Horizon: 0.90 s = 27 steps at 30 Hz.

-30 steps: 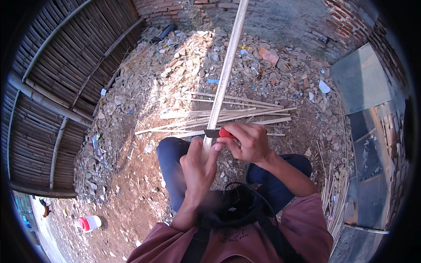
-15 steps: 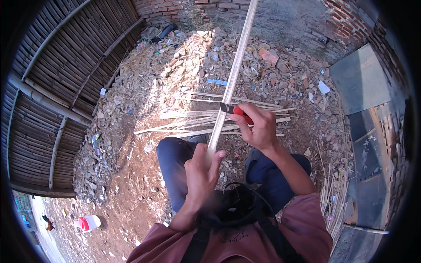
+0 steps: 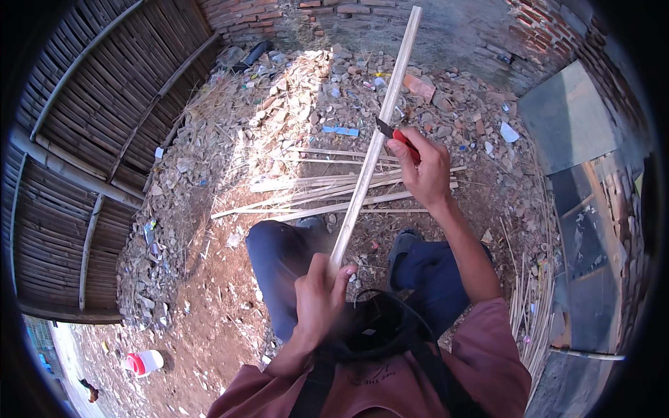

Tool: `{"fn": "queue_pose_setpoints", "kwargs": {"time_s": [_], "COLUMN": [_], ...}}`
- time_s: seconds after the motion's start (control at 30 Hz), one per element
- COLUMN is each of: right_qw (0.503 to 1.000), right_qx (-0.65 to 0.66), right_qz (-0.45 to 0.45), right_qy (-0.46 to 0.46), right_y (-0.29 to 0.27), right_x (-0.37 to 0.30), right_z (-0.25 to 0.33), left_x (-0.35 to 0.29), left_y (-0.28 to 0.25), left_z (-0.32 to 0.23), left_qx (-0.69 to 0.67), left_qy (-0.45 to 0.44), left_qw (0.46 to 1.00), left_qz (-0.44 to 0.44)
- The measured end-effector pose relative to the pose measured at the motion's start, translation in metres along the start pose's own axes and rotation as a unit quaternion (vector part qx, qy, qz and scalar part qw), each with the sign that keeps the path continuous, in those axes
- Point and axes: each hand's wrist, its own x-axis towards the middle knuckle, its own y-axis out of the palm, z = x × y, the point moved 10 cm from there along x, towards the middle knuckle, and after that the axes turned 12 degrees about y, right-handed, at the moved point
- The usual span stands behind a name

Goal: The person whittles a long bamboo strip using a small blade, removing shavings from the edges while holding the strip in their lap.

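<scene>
Wall, slatted point(image 3: 77, 160): dark canes on long poles, at left.

Panel, grey-green point(image 3: 571, 118): flat sheet, upper right.

Strips, loose point(image 3: 279, 185): several, pale, long and narrow; lying crosswise on the littered ground beyond the person's knees.

Strip, held point(image 3: 367, 167): one, pale wood or bamboo, which of the two cannot be told. Raised at a slant above the loose strips, near end between the knees, far end toward the brick wall point(image 3: 251, 24). Judged light and fairly stiff, likely to flex along its free length; probably dry rather than slippery, edges perhaps splintery. Best gripped firmly at the near end, across its width, fingers clear of the blade side.

Hand, left point(image 3: 323, 292): closed around the near end of the held strip, thumb up on its right side.

Hand, right point(image 3: 426, 167): fingers wrapped on a knife handle, well up the strip from the left hand.

Container, white with red band point(image 3: 143, 362): on the ground, lower left.

Knife, red-handled point(image 3: 399, 136): dark blade lying across the upper part of the held strip, seemingly touching.

Scrap, blue point(image 3: 341, 130): flat, among the rubble.
</scene>
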Motion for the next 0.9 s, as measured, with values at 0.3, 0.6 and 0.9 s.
{"fn": "queue_pose_setpoints", "kwargs": {"time_s": [0.3,0.6,0.9], "right_qw": [0.987,0.961,0.971], "right_qx": [0.031,-0.055,-0.042], "right_qz": [-0.057,0.034,0.090], "right_qy": [0.145,0.268,0.216], "right_y": [-0.029,-0.027,-0.015], "right_x": [0.047,0.036,0.015], "right_z": [-0.112,-0.197,-0.161], "left_x": [-0.045,-0.040,-0.018], "left_y": [0.000,-0.009,-0.010], "left_z": [0.038,0.049,0.061], "left_qx": [0.054,0.036,0.012], "left_qy": [-0.053,-0.002,-0.022], "left_qw": [0.993,0.998,1.000], "left_qz": [0.089,0.060,0.012]}}
